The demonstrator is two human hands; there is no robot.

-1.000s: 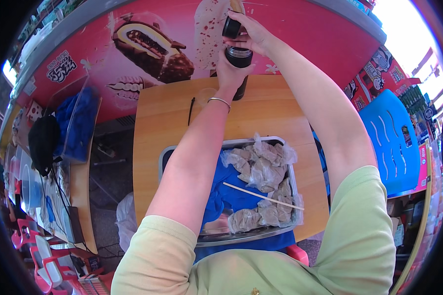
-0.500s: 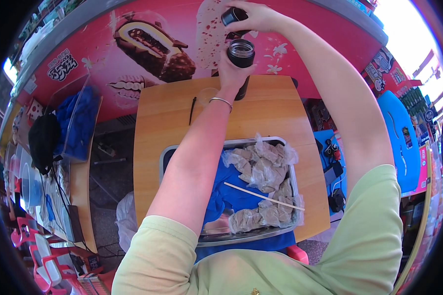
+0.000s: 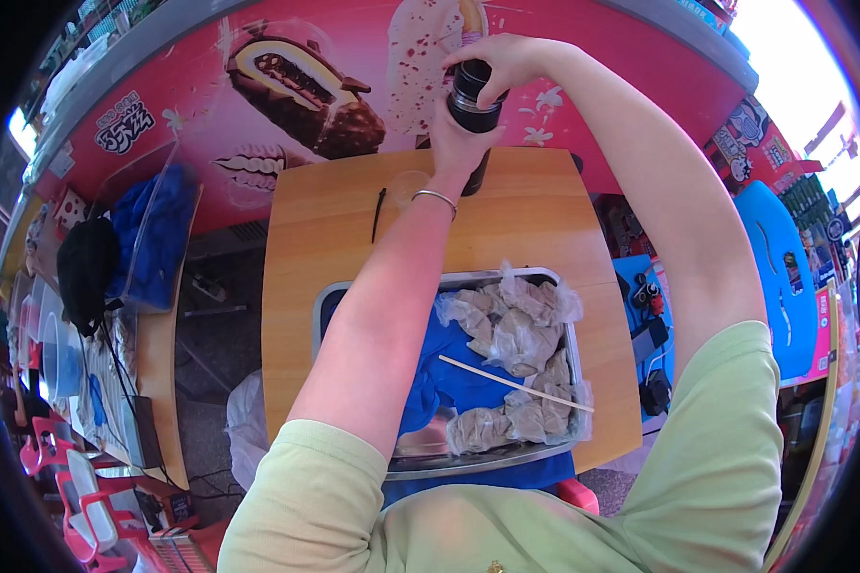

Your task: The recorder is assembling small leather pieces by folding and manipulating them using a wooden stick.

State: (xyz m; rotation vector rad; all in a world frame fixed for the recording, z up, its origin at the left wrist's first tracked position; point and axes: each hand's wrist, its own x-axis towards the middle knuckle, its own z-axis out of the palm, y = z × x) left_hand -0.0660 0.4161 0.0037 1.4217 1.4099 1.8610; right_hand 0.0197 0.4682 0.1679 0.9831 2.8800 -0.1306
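Observation:
Beyond the far edge of the table, my left hand [image 3: 457, 143] is wrapped round a black thermos bottle [image 3: 476, 117] held upright. My right hand [image 3: 518, 61] grips the black cap [image 3: 470, 74] from above. The cap sits at the bottle's silver mouth; whether it is threaded on cannot be made out. Nearer to me on the wooden table [image 3: 535, 210] stands a metal tray [image 3: 420, 470]. In it are a blue cloth [image 3: 449, 377], several plastic-wrapped greyish-brown lumps [image 3: 521, 339] and a thin pale stick [image 3: 516, 384] lying across them.
A thin black strip [image 3: 378, 215] and a round clear lid [image 3: 409, 186] lie near my left forearm. Left of the table, a clear bin holds blue cloth [image 3: 153, 229], with a black bag [image 3: 88, 272] beside it. A blue plastic chair back [image 3: 779, 277] stands at the right.
My right hand has lowered the cap from above and left of the bottle onto its mouth, which showed uncovered before. My left hand still holds the bottle in nearly the same place.

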